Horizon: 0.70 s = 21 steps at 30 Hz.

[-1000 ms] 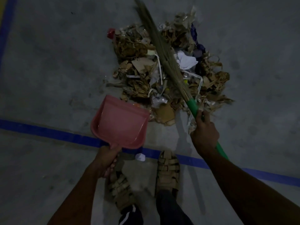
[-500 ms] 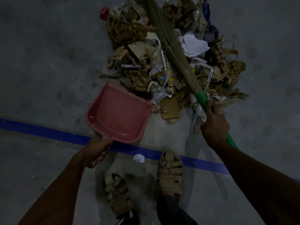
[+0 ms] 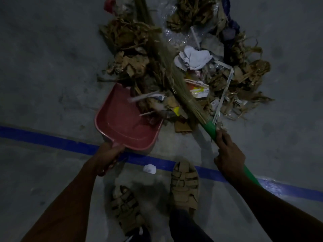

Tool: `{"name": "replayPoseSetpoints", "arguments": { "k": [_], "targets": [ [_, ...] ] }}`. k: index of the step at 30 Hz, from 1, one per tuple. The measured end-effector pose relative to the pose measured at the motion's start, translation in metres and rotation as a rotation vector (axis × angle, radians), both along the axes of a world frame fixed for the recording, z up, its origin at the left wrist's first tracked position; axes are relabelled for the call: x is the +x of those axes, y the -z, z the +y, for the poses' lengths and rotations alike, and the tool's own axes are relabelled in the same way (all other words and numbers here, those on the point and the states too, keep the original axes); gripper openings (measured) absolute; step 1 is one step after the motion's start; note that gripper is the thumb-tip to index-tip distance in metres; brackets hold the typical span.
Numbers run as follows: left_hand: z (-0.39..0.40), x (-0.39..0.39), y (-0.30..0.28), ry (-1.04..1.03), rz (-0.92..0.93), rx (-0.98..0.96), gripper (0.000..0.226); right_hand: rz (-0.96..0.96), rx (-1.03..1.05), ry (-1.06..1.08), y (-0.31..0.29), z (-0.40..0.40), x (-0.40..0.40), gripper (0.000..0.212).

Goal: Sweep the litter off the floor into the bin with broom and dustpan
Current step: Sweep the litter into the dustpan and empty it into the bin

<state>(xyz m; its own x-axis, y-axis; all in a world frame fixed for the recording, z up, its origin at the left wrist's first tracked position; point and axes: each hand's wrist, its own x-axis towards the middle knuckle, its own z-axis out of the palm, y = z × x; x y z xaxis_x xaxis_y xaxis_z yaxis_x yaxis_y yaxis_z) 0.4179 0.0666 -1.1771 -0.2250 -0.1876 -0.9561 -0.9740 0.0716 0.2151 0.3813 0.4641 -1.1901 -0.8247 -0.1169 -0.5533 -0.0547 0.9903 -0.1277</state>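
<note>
We are loading the pan, we judge. Our left hand (image 3: 109,155) grips the handle of the pink dustpan (image 3: 125,121), its mouth touching the near edge of the litter (image 3: 192,70). A few scraps already lie inside it. The broom (image 3: 176,81) slants across the heap, our right hand (image 3: 229,154) wrapped round its green handle. Next, we should drag the bristles leftward. The litter looks dry, torn, mostly brown paper.

Both forearms (image 3: 73,194) were bare with no sleeves in view, left hand (image 3: 109,155) and right hand (image 3: 229,157) ungloved, feet in tan strappy buckled sandals (image 3: 184,185) — the left one in shadow, dark trouser legs (image 3: 185,229) — a white stripe by the left ankle
</note>
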Motion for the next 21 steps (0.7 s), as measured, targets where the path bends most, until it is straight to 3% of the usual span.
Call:
{"name": "replayPoseSetpoints", "arguments": {
  "k": [9, 21],
  "targets": [
    [0.003, 0.001, 0.004, -0.016, 0.034, 0.007, 0.030, 0.256, -0.089, 0.127, 0.006, -0.019, -0.019, 0.084],
    [0.003, -0.001, 0.018, -0.031, -0.017, 0.061, 0.030, 0.150, -0.022, 0.054, 0.028, -0.028, -0.010, 0.085]
  ]
}}
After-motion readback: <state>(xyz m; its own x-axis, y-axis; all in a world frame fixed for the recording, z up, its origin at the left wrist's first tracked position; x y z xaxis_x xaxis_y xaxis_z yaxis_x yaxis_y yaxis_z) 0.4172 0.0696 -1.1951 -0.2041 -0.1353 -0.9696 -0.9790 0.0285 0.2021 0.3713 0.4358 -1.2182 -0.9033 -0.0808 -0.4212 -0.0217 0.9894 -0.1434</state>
